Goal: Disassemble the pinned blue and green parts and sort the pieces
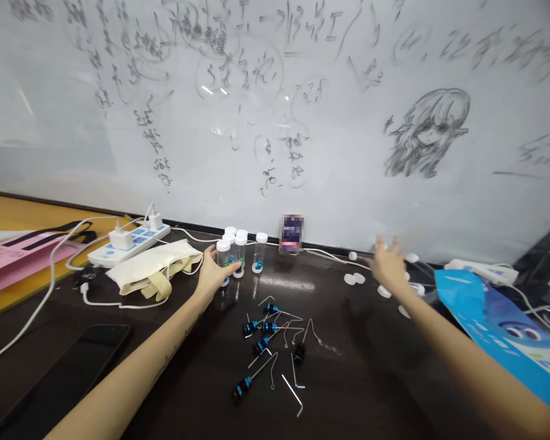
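My left hand [212, 273] is wrapped round a small clear vial with a white cap [223, 256], the nearest of a cluster of capped vials [239, 244] standing near the whiteboard. My right hand [387, 264] reaches far right, fingers spread and blurred by motion, over loose white caps [354, 278] and clear vials lying on the dark table [357, 366]. It holds nothing that I can see. Between my arms lies a pile of black-and-blue parts with bent wire leads [268, 333].
A cream cloth bag [153, 266] and a white power strip [131, 241] with chargers and cables sit at the left. A black phone [73, 366] lies near the left front. A blue printed bag [504, 330] covers the right side. A whiteboard with scribbles stands behind.
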The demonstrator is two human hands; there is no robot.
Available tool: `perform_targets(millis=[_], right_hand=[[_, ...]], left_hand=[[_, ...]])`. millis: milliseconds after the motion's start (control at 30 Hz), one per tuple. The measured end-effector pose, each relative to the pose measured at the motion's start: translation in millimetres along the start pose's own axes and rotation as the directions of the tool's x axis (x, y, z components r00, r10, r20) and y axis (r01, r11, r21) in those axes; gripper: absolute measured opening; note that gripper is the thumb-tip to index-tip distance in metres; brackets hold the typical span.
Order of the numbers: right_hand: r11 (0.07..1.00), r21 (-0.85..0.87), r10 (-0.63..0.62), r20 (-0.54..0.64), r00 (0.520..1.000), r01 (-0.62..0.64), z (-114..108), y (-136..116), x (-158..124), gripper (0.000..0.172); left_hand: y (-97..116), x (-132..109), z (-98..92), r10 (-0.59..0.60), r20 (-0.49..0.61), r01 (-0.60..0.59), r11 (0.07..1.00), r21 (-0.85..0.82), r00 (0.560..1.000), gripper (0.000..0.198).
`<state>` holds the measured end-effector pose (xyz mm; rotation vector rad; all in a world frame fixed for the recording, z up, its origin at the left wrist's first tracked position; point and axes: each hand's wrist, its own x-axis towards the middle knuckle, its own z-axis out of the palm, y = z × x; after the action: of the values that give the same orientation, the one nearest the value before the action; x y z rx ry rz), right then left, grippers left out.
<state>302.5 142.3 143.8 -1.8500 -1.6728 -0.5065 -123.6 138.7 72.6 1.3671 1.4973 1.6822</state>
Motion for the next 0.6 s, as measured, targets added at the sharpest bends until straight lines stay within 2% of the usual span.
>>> perform_targets(millis=[67, 100, 167, 233, 333, 400, 467, 533, 600], right_hand=[[0.983, 0.04, -0.182, 0.042, 0.982, 0.18, 5, -53, -5, 0.057], [0.958, 0.07, -0.282, 0.065, 0.957, 0.277, 8, -83, -7, 0.054], [0.888, 0.133, -0.453, 0.096, 0.886, 0.44, 11, -144, -10, 0.051], [0.82, 0.184, -0.564, 0.097, 0.82, 0.542, 13, -200, -7, 0.053], [0.723, 0.251, -0.69, 0.206, 0.694, 0.644, 15, -258, 7, 0.065], [0.692, 0.28, -0.722, 0.264, 0.64, 0.665, 19, -276, 17, 0.067], [0.682, 0.293, -0.731, 0.302, 0.612, 0.67, 25, -281, 23, 0.065], [0.695, 0.283, -0.718, 0.323, 0.617, 0.661, 29, -278, 24, 0.061], [0.723, 0.255, -0.69, 0.324, 0.647, 0.642, 30, -270, 19, 0.056]], left_hand=[[-2, 4, 6.9, 0.005, 0.017, -0.004, 0.999, -0.052, 1.0, 0.069], [-4, 4, 9.1, 0.011, 0.02, -0.009, 0.997, -0.072, 1.0, 0.066], [-6, 3, 11.4, 0.029, 0.02, -0.027, 0.995, -0.095, 0.999, 0.062], [-10, 0, 11.2, 0.052, 0.012, -0.05, 0.994, -0.1, 0.999, 0.062], [-15, -8, 7.5, 0.083, -0.013, -0.084, 0.994, -0.069, 0.996, 0.067], [-14, -15, 3.2, 0.093, -0.042, -0.094, 0.995, -0.03, 0.995, 0.072], [-9, -23, -1.5, 0.094, -0.092, -0.094, 0.996, 0.011, 0.991, 0.074], [3, -31, -5.3, 0.124, -0.177, -0.117, 0.992, 0.051, 0.976, 0.072], [19, -40, -7.4, 0.243, -0.291, -0.215, 0.969, 0.123, 0.925, 0.068]])
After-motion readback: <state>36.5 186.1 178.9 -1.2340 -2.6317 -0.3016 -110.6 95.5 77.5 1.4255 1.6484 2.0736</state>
